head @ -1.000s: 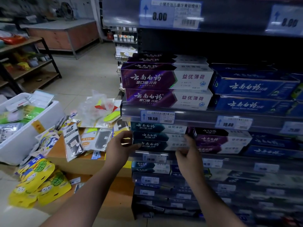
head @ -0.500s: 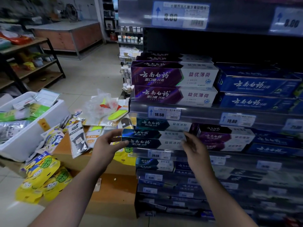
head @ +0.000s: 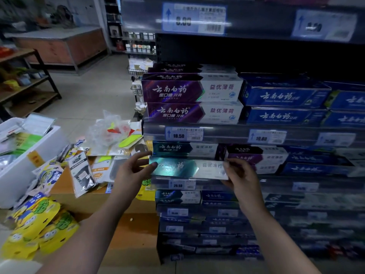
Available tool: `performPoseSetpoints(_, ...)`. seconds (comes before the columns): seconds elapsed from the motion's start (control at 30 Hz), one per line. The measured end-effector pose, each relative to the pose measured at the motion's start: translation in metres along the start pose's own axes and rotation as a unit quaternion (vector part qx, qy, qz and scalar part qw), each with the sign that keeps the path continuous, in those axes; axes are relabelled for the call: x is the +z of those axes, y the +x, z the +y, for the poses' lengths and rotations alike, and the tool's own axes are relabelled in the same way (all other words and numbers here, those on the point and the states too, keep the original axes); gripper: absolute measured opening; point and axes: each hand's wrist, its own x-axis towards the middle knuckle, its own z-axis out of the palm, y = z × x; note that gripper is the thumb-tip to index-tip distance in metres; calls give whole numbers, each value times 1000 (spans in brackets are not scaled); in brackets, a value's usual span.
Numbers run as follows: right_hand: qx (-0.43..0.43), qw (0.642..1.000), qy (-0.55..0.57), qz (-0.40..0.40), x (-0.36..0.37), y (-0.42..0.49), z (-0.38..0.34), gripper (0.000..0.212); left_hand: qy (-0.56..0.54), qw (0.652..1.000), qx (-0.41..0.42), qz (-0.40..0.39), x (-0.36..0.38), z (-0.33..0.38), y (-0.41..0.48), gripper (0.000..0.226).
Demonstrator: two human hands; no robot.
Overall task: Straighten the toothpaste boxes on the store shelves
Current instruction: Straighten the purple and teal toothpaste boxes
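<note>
A teal and white toothpaste box [head: 187, 168] lies lengthwise at the front of the second shelf, tilted so its shiny face catches light. My left hand [head: 132, 171] grips its left end and my right hand [head: 240, 175] grips its right end. Directly behind and above it sits another teal box [head: 184, 149]. To the right on the same shelf stand purple and white boxes [head: 256, 157]. One shelf up, two purple boxes [head: 192, 101] are stacked beside blue boxes [head: 284, 103].
Shelf rails carry price tags [head: 183, 133]. Lower shelves hold dark blue boxes [head: 177, 196]. Left of the shelving, a wooden stand [head: 126, 224] holds loose packets [head: 81, 171], yellow bags [head: 37, 224] and a white bin [head: 29, 155]. Open floor lies beyond.
Both hands have drawn the lower teal box forward from the stack and tipped its face upward. The camera has shifted slightly left and nearer.
</note>
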Motion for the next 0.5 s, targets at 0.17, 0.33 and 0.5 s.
performPoseSetpoints(0.17, 39, 996, 83, 10, -4, -5, -10, 27, -18, 999, -21, 40, 9, 3, 6, 15)
performPoseSetpoints(0.33, 56, 988, 140, -13, -6, -7, -10, 14, 8, 997, -40, 72, 14, 3, 10, 26)
performPoseSetpoints(0.5, 44, 991, 122, -28, -6, -7, -5, 16, 12, 996, -35, 76, 16, 8, 11, 36)
